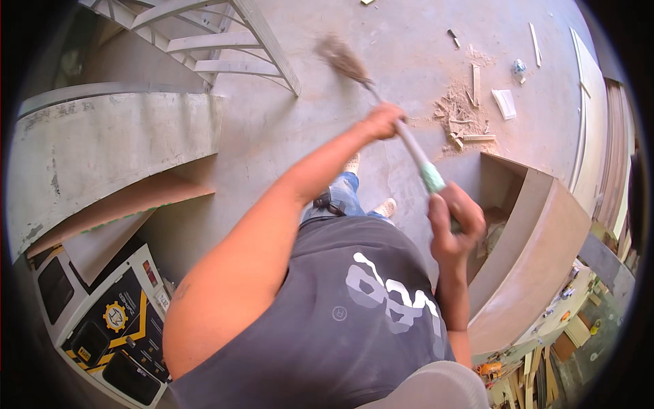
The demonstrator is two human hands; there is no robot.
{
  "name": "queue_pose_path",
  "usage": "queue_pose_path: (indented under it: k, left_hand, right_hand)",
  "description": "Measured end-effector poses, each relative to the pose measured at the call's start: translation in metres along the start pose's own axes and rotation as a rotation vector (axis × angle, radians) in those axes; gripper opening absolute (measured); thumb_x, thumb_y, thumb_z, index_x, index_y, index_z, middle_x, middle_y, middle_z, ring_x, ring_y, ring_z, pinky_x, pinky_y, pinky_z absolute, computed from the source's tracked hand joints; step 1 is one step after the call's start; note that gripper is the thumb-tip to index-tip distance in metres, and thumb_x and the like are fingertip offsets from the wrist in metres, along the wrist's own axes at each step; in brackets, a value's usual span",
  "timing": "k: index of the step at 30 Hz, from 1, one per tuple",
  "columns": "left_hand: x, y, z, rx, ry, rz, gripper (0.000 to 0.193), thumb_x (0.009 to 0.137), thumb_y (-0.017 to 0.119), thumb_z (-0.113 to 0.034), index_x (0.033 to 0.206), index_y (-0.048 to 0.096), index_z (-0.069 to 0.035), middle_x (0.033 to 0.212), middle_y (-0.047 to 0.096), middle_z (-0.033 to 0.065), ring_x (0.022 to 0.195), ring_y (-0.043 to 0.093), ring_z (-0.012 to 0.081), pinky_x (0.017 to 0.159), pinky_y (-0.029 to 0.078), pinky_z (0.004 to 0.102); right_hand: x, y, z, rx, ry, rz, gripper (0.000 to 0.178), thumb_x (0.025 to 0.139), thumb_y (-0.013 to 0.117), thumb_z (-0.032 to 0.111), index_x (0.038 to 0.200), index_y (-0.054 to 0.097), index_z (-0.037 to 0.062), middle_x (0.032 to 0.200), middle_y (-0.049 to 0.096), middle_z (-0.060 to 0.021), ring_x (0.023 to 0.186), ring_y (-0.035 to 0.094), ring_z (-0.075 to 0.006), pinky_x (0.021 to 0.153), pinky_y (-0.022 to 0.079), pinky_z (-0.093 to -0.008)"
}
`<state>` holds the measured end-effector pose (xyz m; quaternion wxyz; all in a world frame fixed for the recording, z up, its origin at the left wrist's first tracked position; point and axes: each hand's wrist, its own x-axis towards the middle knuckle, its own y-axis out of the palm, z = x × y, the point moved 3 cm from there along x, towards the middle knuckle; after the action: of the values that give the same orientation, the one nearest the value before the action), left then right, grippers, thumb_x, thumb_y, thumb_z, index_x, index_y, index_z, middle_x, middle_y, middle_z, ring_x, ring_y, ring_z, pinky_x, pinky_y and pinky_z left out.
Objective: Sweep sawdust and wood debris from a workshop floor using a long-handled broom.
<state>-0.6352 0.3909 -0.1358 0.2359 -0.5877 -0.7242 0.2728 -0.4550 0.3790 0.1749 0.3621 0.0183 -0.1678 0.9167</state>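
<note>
A broom slants across the view, its brown bristle head (343,60) blurred and low over the concrete floor. Partway down its pale handle (413,145), my left hand (383,121) is wrapped round the shaft with the arm stretched forward. Closer to my body, my right hand (456,217) is closed round the handle's upper end, just behind a green wrapped section (432,177). To the right of the broom lies a pile of wood shavings and scraps (462,119), apart from the bristles.
A metal ladder (262,48) stands at far left, beside a worn pale panel structure (122,129). A wooden cabinet (524,245) is close on my right. A white scrap (504,103) and a plastic bottle (520,67) lie beyond the pile. A van (116,320) is at lower left.
</note>
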Motion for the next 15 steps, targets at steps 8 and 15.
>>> queue_pose_path:
  k: [8, 15]
  left_hand:
    - [0.048, 0.046, -0.163, -0.261, 0.258, -0.066, 0.024, 0.08, 0.074, -0.037, 0.08, 0.066, -0.014, 0.091, 0.065, 0.0079, 0.095, 0.061, 0.0297, 0.088, 0.044, 0.0471]
    - [-0.009, -0.056, -0.268, -0.308, 0.618, -0.264, 0.043, 0.079, 0.074, -0.047, 0.065, 0.056, -0.011, 0.077, 0.061, 0.0071, 0.101, 0.061, 0.0276, 0.107, 0.036, 0.0517]
  right_hand:
    - [-0.016, -0.025, 0.08, -0.381, -0.065, 0.104, 0.033, 0.079, 0.072, 0.009, 0.059, 0.046, 0.0075, 0.056, 0.049, -0.0038, 0.044, 0.044, -0.016, 0.045, 0.032, -0.034]
    - [-0.072, -0.14, 0.16, 0.443, -0.922, -0.056, 0.029, 0.068, 0.079, 0.006, 0.053, 0.055, 0.0109, 0.05, 0.052, 0.0045, 0.045, 0.051, -0.0033, 0.049, 0.03, -0.026]
